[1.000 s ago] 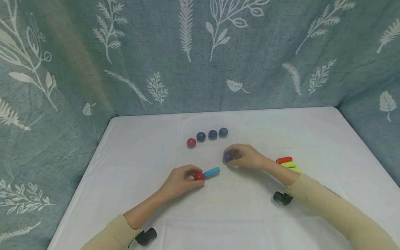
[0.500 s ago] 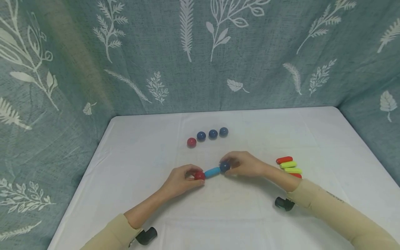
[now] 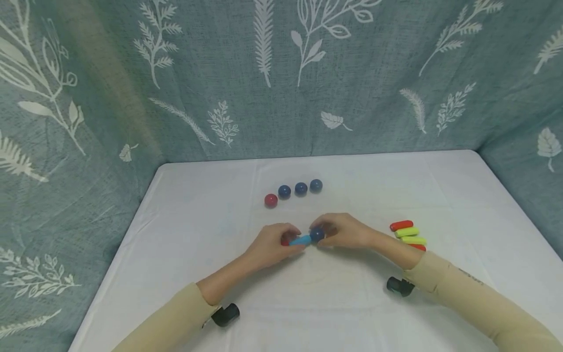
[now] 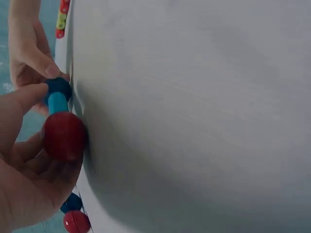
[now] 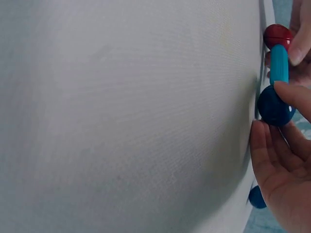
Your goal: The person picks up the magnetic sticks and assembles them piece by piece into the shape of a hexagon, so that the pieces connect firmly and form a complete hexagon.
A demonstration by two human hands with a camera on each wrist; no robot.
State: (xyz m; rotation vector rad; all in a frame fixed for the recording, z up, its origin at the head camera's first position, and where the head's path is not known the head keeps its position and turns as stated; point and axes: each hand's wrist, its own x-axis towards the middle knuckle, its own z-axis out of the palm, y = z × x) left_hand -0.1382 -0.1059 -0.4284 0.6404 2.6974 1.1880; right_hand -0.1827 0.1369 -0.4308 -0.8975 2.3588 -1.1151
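Note:
A light blue rod (image 3: 301,240) joins a red ball (image 4: 64,137) at its left end to a dark blue ball (image 3: 316,234) at its right end. With thumb and fingers curled, my left hand (image 3: 274,244) holds the rod near the red ball, which it mostly hides in the head view. My right hand (image 3: 347,232) pinches the dark blue ball between thumb and fingers. In the right wrist view the rod (image 5: 279,65) meets the blue ball (image 5: 276,106) end-on, and the red ball (image 5: 278,37) shows at the far end.
Behind the hands stand a loose red ball (image 3: 270,200) and a row of dark blue balls (image 3: 301,189). Several red and yellow rods (image 3: 406,232) lie right of my right hand, partly behind the forearm. A patterned curtain (image 3: 281,122) borders the white table (image 3: 198,195).
My right hand has brought the dark blue ball down and left onto the rod's end. Then my left hand has slid right, from the red ball toward the rod.

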